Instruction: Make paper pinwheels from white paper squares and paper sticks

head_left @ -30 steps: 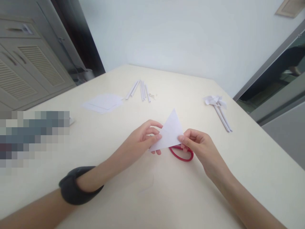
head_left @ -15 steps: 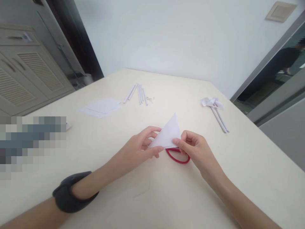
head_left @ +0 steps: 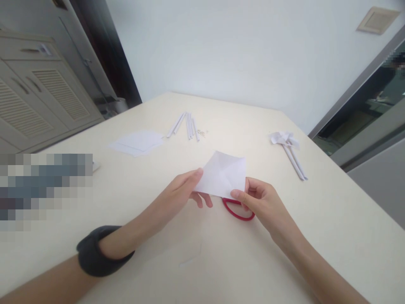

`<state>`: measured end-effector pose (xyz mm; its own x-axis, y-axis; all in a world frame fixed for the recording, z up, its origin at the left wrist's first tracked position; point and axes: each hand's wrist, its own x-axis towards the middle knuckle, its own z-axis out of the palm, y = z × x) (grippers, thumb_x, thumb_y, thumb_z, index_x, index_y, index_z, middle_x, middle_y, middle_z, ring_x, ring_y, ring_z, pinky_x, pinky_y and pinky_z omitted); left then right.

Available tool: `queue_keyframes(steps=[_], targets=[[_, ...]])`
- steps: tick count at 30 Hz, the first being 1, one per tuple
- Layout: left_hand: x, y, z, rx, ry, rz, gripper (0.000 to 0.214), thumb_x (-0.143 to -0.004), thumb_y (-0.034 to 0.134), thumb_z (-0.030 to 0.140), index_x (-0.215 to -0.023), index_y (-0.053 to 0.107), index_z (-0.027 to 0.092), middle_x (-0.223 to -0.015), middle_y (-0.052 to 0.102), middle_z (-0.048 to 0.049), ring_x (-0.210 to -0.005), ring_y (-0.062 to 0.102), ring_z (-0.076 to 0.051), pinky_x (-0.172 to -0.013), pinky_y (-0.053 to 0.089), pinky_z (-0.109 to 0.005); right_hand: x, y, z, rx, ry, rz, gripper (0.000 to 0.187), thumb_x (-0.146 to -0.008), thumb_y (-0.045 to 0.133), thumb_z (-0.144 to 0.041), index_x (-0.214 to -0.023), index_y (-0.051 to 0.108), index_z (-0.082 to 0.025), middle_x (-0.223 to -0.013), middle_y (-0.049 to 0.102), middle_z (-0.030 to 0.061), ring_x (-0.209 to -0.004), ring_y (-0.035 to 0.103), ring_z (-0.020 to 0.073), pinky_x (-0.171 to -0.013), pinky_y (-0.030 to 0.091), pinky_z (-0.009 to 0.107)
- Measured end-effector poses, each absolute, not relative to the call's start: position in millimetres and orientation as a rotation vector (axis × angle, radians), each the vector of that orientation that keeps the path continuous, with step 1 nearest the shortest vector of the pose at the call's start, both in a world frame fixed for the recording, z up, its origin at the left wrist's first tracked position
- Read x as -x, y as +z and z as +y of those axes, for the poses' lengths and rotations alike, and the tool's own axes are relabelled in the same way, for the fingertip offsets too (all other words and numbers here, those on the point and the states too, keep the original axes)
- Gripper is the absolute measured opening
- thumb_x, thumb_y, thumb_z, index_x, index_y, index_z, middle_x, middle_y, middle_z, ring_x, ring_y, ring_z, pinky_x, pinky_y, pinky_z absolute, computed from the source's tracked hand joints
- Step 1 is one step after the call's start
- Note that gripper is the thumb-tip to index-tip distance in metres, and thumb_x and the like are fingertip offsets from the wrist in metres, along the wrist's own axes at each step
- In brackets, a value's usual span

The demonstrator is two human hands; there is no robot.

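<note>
A white sheet of paper with diagonal creases is spread between my two hands, above the table. My left hand grips its left corner, thumb on top and fingers underneath. At the lower right edge, my right hand pinches the sheet between thumb and curled fingers. Below the paper lie red-handled scissors; one handle loop shows, and the paper and my right hand hide the rest.
A stack of white paper lies at the left of the table. Behind it are several rolled paper sticks and small pins. Paper pinwheels on sticks lie at the right. A thin paper strip is near the front.
The paper was folded into a triangle and is now opened out into a creased square. My left thumb has moved up onto its left corner. The view has shifted slightly.
</note>
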<state>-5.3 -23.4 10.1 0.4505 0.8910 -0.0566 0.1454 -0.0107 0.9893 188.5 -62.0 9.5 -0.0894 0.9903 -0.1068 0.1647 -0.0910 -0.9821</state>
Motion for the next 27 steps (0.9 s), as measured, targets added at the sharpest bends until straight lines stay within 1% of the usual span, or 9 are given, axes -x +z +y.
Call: queue_keyframes(steps=[6, 9, 10, 12, 14, 16, 19, 24, 27], targets=[[5.9, 9.2, -22.4, -1.462, 0.862, 1.073, 0.039, -0.091, 0.035, 0.042, -0.077, 0.06, 0.015, -0.066, 0.064, -0.0037, -0.062, 0.057, -0.016, -0.061, 0.045, -0.027, -186.3, 10.9, -62.7, 1.447, 1.236, -1.443, 0.029, -0.078, 0.059, -0.037, -0.061, 0.042, -0.019, -0.057, 0.036, -0.0056, -0.051, 0.031, 0.0091, -0.049, 0.022, 0.024], [6.5, 9.6, -22.2, -1.436, 0.838, 1.124, 0.036, -0.088, 0.041, 0.043, -0.069, 0.057, 0.017, -0.062, 0.059, -0.0003, -0.059, 0.056, -0.015, -0.056, 0.044, -0.024, -186.2, 10.7, -63.2, 1.495, 1.196, -1.514, 0.025, -0.077, 0.058, -0.037, -0.063, 0.048, -0.019, -0.058, 0.043, -0.0036, -0.052, 0.038, 0.0107, -0.049, 0.026, 0.024], [6.9, 9.3, -22.3, -1.412, 0.818, 1.122, 0.033, -0.087, 0.044, 0.043, -0.07, 0.058, 0.018, -0.062, 0.06, 0.0003, -0.058, 0.056, -0.014, -0.054, 0.044, -0.023, -186.5, 10.5, -63.3, 1.504, 1.181, -1.537, 0.023, -0.077, 0.058, -0.037, -0.065, 0.051, -0.019, -0.06, 0.046, -0.0024, -0.054, 0.041, 0.0116, -0.049, 0.028, 0.024], [7.5, 8.2, -22.9, -1.341, 0.788, 1.081, 0.025, -0.084, 0.05, 0.041, -0.08, 0.061, 0.019, -0.07, 0.064, 0.0, -0.062, 0.059, -0.015, -0.053, 0.045, -0.023, -187.2, 9.5, -63.3, 1.521, 1.159, -1.566, 0.021, -0.075, 0.059, -0.037, -0.067, 0.056, -0.018, -0.062, 0.052, -0.0003, -0.055, 0.046, 0.0134, -0.049, 0.031, 0.024], [8.2, 6.4, -23.4, -1.267, 0.792, 1.037, 0.022, -0.081, 0.055, 0.039, -0.091, 0.063, 0.021, -0.083, 0.068, -0.0022, -0.073, 0.063, -0.018, -0.059, 0.049, -0.025, -187.6, 7.3, -62.9, 1.538, 1.163, -1.583, 0.019, -0.074, 0.06, -0.037, -0.069, 0.06, -0.018, -0.063, 0.055, 0.0008, -0.055, 0.049, 0.0143, -0.048, 0.033, 0.025], [8.9, 4.7, -23.5, -1.215, 0.788, 1.014, 0.026, -0.079, 0.059, 0.038, -0.098, 0.063, 0.021, -0.093, 0.069, -0.0045, -0.081, 0.065, -0.022, -0.065, 0.051, -0.029, -187.2, 4.5, -62.5, 1.549, 1.188, -1.593, 0.019, -0.074, 0.06, -0.036, -0.07, 0.061, -0.018, -0.064, 0.057, 0.0015, -0.055, 0.05, 0.0144, -0.047, 0.033, 0.025], [10.0, 2.8, -23.3, -1.183, 0.742, 0.995, 0.028, -0.077, 0.061, 0.037, -0.1, 0.064, 0.02, -0.098, 0.069, -0.0067, -0.081, 0.066, -0.024, -0.065, 0.052, -0.031, -184.5, 2.1, -63.6, 1.531, 1.242, -1.635, 0.017, -0.073, 0.061, -0.035, -0.071, 0.062, -0.018, -0.068, 0.058, 0.0025, -0.056, 0.051, 0.0147, -0.046, 0.034, 0.025], [9.6, 0.9, -23.8, -1.153, 0.726, 0.959, 0.026, -0.076, 0.064, 0.033, -0.1, 0.065, 0.021, -0.095, 0.071, -0.0055, -0.09, 0.065, -0.025, -0.073, 0.052, -0.034, -180.3, 4.2, -68.1, 1.494, 1.288, -1.729, 0.016, -0.072, 0.063, -0.034, -0.073, 0.064, -0.018, -0.066, 0.059, 0.0013, -0.056, 0.052, 0.0147, -0.047, 0.036, 0.025], [9.1, 0.0, -23.5, -1.137, 0.738, 0.94, 0.029, -0.075, 0.065, 0.031, -0.103, 0.064, 0.021, -0.102, 0.069, -0.0058, -0.093, 0.064, -0.025, -0.078, 0.052, -0.036, -180.8, 3.9, -67.9, 1.472, 1.17, -1.729, 0.017, -0.07, 0.066, -0.034, -0.067, 0.064, -0.018, -0.06, 0.057, 0.0001, -0.052, 0.05, 0.0136, -0.045, 0.036, 0.025]])
